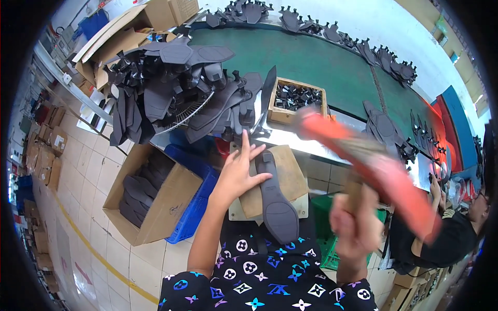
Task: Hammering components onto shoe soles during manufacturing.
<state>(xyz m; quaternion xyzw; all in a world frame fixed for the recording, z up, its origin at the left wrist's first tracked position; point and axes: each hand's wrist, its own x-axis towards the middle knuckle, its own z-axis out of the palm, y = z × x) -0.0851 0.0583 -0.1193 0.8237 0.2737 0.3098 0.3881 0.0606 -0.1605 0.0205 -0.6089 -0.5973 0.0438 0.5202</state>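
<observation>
My left hand (239,168) lies flat with fingers spread on a brown board (290,176), pressing the edge of a dark grey shoe sole (275,199) that lies lengthwise on it. My right hand (355,223) is raised above my lap and grips the wooden handle of an orange-red mallet-like tool (373,166), which is motion-blurred and reaches up to the left above the board.
A big heap of dark soles (176,83) sits on a wire rack at the left. Below it are a cardboard box of soles (148,197) and a blue crate (194,207). A wooden tray of small black parts (298,98) stands by the green conveyor belt (321,62). Another person (451,233) works at the right.
</observation>
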